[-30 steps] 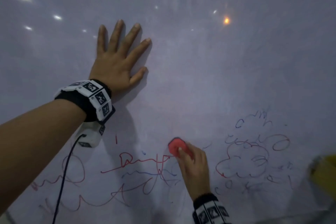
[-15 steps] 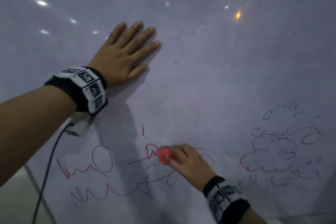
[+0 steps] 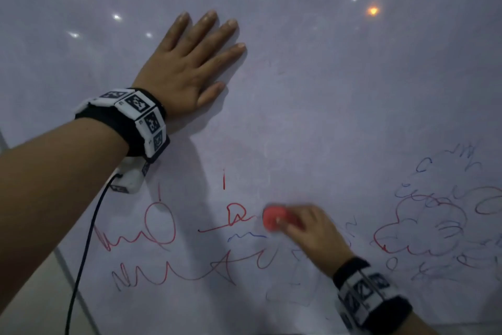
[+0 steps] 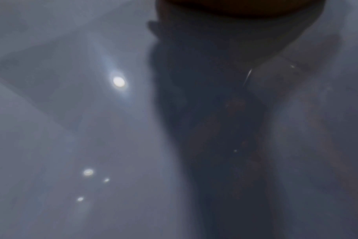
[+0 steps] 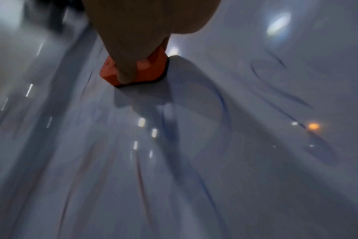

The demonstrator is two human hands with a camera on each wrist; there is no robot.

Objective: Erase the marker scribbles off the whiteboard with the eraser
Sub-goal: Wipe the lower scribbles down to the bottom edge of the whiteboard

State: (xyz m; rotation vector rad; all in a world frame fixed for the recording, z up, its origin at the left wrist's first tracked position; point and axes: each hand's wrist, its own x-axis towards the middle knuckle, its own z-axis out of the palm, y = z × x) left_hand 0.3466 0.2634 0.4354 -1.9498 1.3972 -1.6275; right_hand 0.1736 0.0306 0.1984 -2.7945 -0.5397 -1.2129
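At the far left of the head view, red loops and zigzags (image 3: 152, 228) lie untouched on the whiteboard (image 3: 326, 90), beside a black cable (image 3: 81, 253) hanging from the wrist band (image 3: 135, 114). Above them, in the upper left, the left hand (image 3: 190, 68) lies flat on the board, fingers straight and spread, holding nothing; it looks to be bracing the board. In the lower middle, the right hand (image 3: 312, 228) grips the red eraser (image 3: 274, 218) and presses it to the board at the right end of a red squiggle (image 3: 236, 216), with a short blue line (image 3: 244, 237) just below. The right wrist view shows a finger (image 5: 127, 69) curled over the eraser (image 5: 149, 67), its dark pad on the board. At the lower right a dense tangle of red and blue scribbles (image 3: 429, 226) remains.

The wiping step appears well under way but far from done. The next move likely calls for firm, flat pressure and a stroke leftward over the red squiggle, then passes over both remaining clusters.
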